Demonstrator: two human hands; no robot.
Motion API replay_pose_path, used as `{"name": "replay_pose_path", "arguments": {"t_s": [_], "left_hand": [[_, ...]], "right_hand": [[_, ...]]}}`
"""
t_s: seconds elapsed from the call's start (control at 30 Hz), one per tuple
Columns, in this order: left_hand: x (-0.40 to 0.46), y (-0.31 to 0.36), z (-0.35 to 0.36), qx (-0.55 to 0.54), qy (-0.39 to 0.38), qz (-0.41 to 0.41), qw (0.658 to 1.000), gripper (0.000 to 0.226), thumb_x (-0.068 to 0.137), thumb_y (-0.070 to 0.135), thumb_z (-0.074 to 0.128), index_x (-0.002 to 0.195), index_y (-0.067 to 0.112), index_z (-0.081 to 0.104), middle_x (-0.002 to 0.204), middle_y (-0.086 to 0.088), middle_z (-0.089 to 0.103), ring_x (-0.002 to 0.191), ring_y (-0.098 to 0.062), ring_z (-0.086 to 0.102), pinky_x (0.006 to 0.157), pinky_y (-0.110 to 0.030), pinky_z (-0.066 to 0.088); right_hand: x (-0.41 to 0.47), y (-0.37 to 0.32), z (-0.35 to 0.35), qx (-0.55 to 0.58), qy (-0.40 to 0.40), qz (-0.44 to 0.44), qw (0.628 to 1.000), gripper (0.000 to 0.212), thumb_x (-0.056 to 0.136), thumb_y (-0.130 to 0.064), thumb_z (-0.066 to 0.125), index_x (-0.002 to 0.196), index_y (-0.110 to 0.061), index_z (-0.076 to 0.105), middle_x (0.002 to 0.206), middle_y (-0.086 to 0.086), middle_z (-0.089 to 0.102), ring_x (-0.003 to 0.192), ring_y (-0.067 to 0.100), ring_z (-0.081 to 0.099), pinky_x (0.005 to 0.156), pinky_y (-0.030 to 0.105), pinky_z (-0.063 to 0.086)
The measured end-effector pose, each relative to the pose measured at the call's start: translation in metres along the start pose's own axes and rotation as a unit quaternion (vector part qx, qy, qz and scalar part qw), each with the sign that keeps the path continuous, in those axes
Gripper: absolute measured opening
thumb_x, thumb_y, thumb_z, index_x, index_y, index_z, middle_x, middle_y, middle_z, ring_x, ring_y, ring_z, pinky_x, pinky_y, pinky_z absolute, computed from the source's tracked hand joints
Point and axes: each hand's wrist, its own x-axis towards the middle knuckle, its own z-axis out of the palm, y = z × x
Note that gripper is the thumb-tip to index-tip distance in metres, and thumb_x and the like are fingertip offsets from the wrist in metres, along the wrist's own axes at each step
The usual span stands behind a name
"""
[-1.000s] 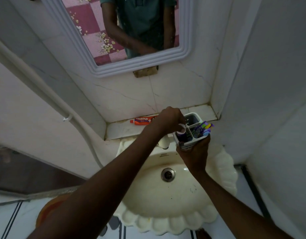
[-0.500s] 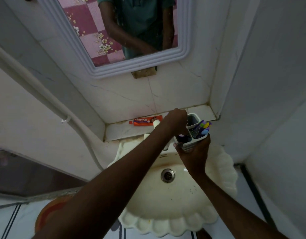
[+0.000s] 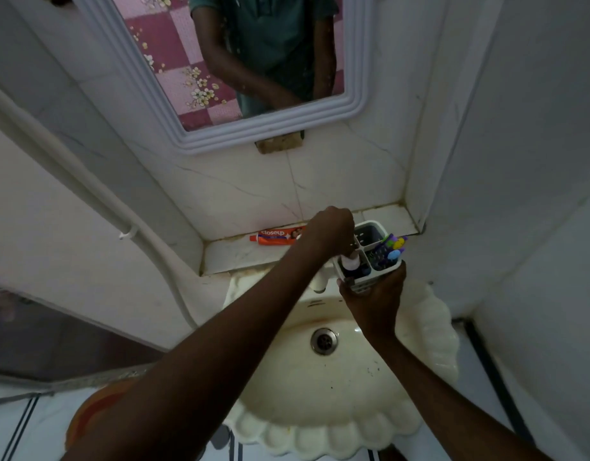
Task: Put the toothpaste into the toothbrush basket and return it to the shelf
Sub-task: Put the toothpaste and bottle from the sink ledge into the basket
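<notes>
White plastic, the toothbrush basket [image 3: 370, 252] is held above the sink [image 3: 430, 331] by the right hand [image 3: 373, 302], whose grip is closed around its lower end. The left hand [image 3: 331, 227] reaches over the rim with fingers pinched on a small pale tube [image 3: 350, 261] standing in the near-left compartment; I judge this the toothpaste going in, though its label is hidden. Coloured toothbrushes [image 3: 391, 247] fill the right compartment. A second, orange toothpaste [image 3: 277, 236] lies flat on the shelf [image 3: 240, 256], well apart from the basket. Risks: the basket tilts toward the camera, so a loose hold could tip its contents into the sink; letting go before the tube seats could let it topple. Compared with half a second ago, the left hand has lifted slightly, exposing the tube's top, while the basket has hardly moved.
</notes>
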Motion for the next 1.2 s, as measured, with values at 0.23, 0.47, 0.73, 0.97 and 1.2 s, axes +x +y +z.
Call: {"name": "replay_pose_path", "arguments": {"t_s": [0.23,0.47,0.73,0.97,1.2], "left_hand": [[-0.005,-0.087,-0.029,-0.063,0.13,-0.073,0.987,0.017,0.082,0.02,0.071,0.095,0.011,0.078,0.1,-0.01,0.078,0.096,-0.028,0.072,0.089,-0.036,0.055],[-0.002,-0.173,0.021,-0.036,0.051,-0.153,0.986,0.044,0.081,0.019,0.072,0.124,0.017,0.065,0.128,-0.012,0.066,0.117,-0.031,0.06,0.099,-0.035,0.048],[0.011,-0.197,0.071,0.018,0.017,-0.181,0.983,0.074,0.08,0.025,0.074,0.146,0.018,0.042,0.132,-0.02,0.05,0.121,-0.039,0.049,0.1,-0.047,0.047],[0.007,-0.195,0.094,-0.006,0.09,-0.21,0.973,0.043,0.081,0.034,0.069,0.116,0.012,0.063,0.116,-0.018,0.064,0.108,-0.039,0.06,0.09,-0.043,0.051],[-0.002,-0.179,0.059,-0.265,0.143,-0.236,0.924,0.041,0.074,0.018,0.082,0.112,0.005,0.073,0.104,-0.019,0.075,0.088,-0.032,0.074,0.083,-0.039,0.06]], "right_hand": [[-0.001,-0.003,0.0,0.011,0.016,0.017,1.0,0.126,0.058,-0.034,0.101,0.154,-0.001,0.025,0.149,0.018,0.048,0.138,0.034,0.051,0.108,0.032,0.046],[0.0,0.005,0.005,-0.027,0.021,0.019,0.999,0.121,0.06,-0.025,0.1,0.152,-0.001,0.025,0.147,0.021,0.049,0.134,0.04,0.052,0.106,0.051,0.052],[0.002,0.008,0.009,-0.018,0.007,0.011,1.0,0.123,0.054,-0.019,0.101,0.15,0.004,0.027,0.147,0.022,0.05,0.135,0.039,0.052,0.109,0.042,0.049],[0.002,0.005,0.009,0.007,-0.001,0.015,1.0,0.124,0.054,-0.02,0.101,0.151,0.003,0.027,0.149,0.019,0.05,0.137,0.033,0.051,0.107,0.02,0.04],[-0.001,0.003,0.008,-0.004,0.009,0.02,1.0,0.122,0.056,-0.023,0.1,0.151,0.005,0.028,0.145,0.021,0.051,0.132,0.034,0.051,0.102,0.009,0.035]]}}
